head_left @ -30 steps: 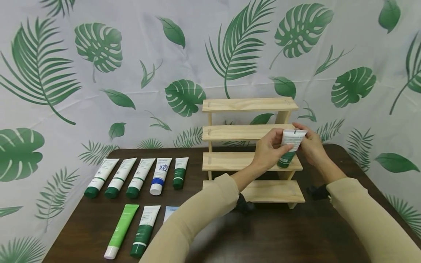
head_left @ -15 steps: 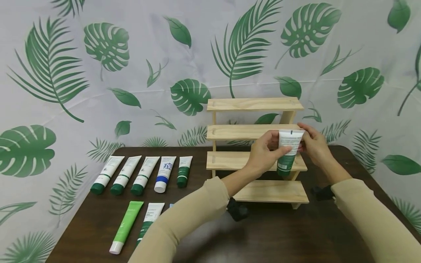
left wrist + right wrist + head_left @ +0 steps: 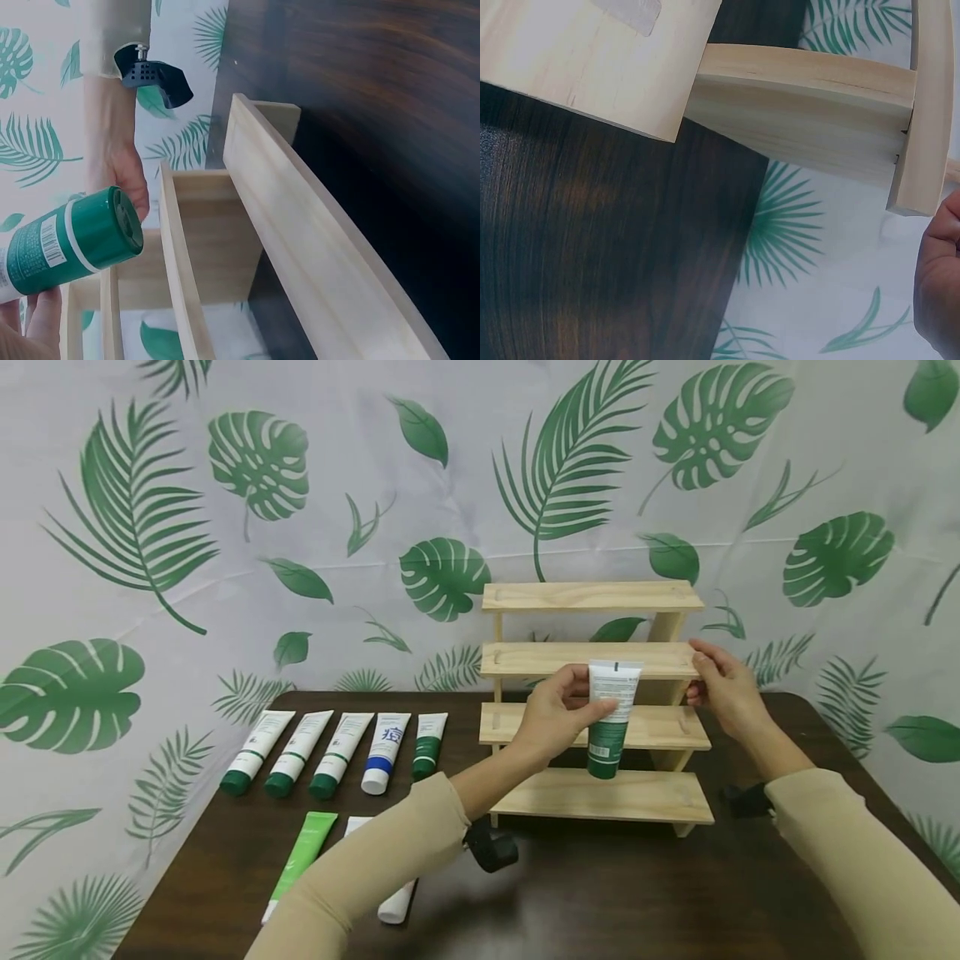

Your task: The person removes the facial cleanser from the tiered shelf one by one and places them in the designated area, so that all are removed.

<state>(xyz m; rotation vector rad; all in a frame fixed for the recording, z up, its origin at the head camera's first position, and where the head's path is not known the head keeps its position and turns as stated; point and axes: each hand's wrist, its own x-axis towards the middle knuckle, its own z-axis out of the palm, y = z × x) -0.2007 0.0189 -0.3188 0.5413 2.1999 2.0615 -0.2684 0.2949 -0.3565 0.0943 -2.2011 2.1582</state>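
Note:
My left hand (image 3: pixel 551 714) pinches a squeeze tube (image 3: pixel 613 718), white above and green below, thumb across its front. The tube hangs cap down before the four-tier wooden display shelf (image 3: pixel 592 596), overlapping its lower tiers in the head view. In the left wrist view its green cap end (image 3: pixel 97 232) and barcode label show, with a few left fingertips (image 3: pixel 43 319) beneath. My right hand (image 3: pixel 727 693) grips the right end of the second tier from the top, thumb in front. At the right wrist view's edge, part of that hand shows beside the wood.
Several white tubes (image 3: pixel 341 752) with green caps, one blue-banded tube (image 3: pixel 385 752) among them, lie in a row on the dark table (image 3: pixel 600 893) at left. Nearer are a light green tube (image 3: pixel 303 856) and others partly behind my left sleeve (image 3: pixel 367 868). A leaf-print cloth (image 3: pixel 360 468) hangs behind.
My left hand has drawn the tube left and slightly down, away from the right hand, and the tube now hangs more upright. The right hand stays at the shelf's end. The head view has panned left.

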